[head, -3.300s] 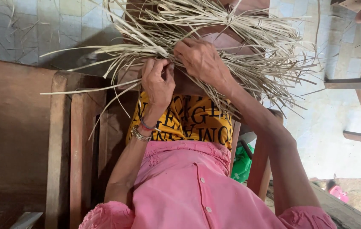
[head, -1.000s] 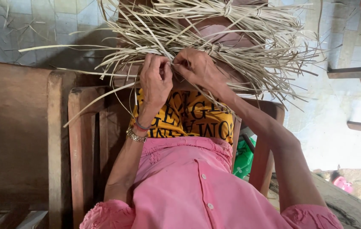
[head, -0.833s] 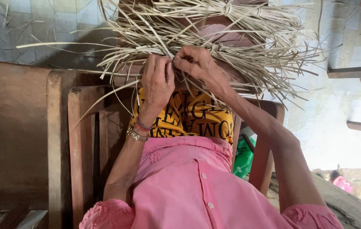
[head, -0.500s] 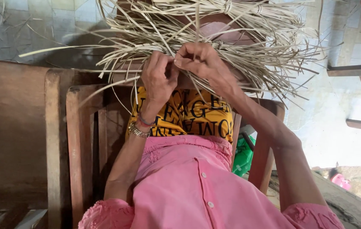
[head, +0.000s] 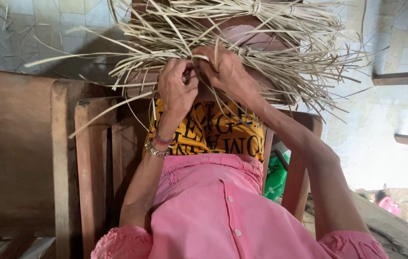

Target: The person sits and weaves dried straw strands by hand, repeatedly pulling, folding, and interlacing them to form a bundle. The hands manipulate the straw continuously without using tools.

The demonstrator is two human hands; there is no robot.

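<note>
Wooden chair (head: 86, 158) at left, under person in pink shirt (head: 223, 211).
Left hand (head: 177, 88), bracelets at wrist, fingers closed on thin strips of pale dry straw bundle (head: 242, 41).
Right hand (head: 228, 72) just beside, touching left, fingers pinched on same strips.
Bundle lies across lap, above yellow cloth (head: 208, 129).
Compared with half second ago: both hands a little higher, closer together; long loose strip at left hangs lower.

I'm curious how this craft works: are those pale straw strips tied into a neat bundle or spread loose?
Mostly spread loose: the straw strips fan outward over the lap, though a knot binds some near the top. Left hand and right hand pinch strands at the middle.
</note>
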